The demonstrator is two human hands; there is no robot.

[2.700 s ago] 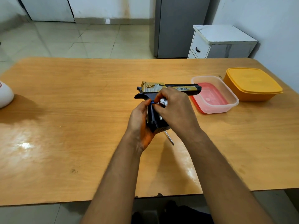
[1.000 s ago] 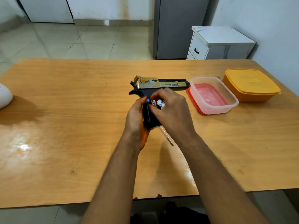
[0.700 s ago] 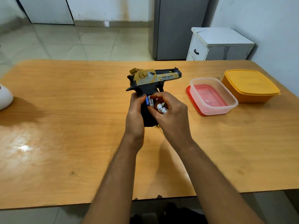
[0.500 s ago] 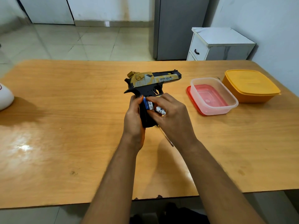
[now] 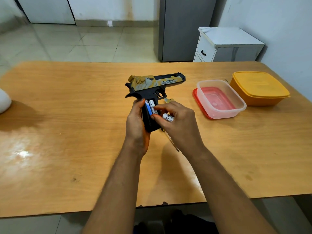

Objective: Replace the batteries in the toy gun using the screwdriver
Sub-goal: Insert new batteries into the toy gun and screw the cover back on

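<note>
— Now, what do the hands hold?
— Left hand (image 5: 136, 125) grips the handle of the black-and-gold plastic toy gun (image 5: 152, 88), raised above the wooden table (image 5: 67, 115). Right hand (image 5: 177, 122) pinches a white cylindrical battery (image 5: 152, 107) in the handle.
— And beyond the gun?
— A clear plastic box (image 5: 221, 98), then an orange lidded box (image 5: 258, 88).

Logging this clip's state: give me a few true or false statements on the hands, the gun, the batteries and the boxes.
1. The left hand grips the toy gun by its grip. True.
2. The battery bay is closed. False: batteries show in the open grip.
3. The right hand holds a loose battery. True.
4. The orange box is open. False: its lid is on.
5. The clear tub sits on the floor. False: on the table.
</note>
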